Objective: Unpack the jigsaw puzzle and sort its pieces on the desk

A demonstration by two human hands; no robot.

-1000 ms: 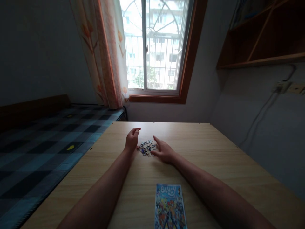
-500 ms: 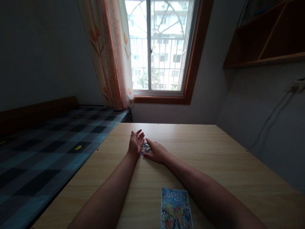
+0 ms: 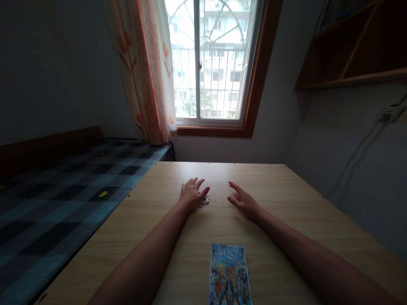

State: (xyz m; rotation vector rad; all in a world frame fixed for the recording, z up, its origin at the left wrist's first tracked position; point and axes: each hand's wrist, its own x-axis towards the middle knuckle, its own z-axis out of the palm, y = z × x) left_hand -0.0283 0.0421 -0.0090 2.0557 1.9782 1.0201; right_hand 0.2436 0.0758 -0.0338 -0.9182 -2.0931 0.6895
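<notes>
A small heap of jigsaw puzzle pieces (image 3: 204,201) lies on the wooden table (image 3: 178,258), partly hidden behind my left hand. My left hand (image 3: 192,195) is palm down over the heap's left side with its fingers spread; whether it touches the pieces I cannot tell. To the right, apart from the heap, my right hand (image 3: 244,201) is held with thumb and fingers apart and nothing between them. Nearer to me, between my forearms, a blue picture card (image 3: 229,275) with "Bluey" lettering and many cartoon figures lies flat.
A bed with a checked cover (image 3: 73,203) runs along the table's left side. Beyond the table are a curtain (image 3: 146,76) and a barred window (image 3: 219,76). A wooden shelf (image 3: 352,80) and a socket with a cable (image 3: 389,114) are on the right wall.
My right hand has moved away from the puzzle pieces to the right. My left hand has turned from palm sideways to palm down and shifted over the heap. The view has tilted slightly.
</notes>
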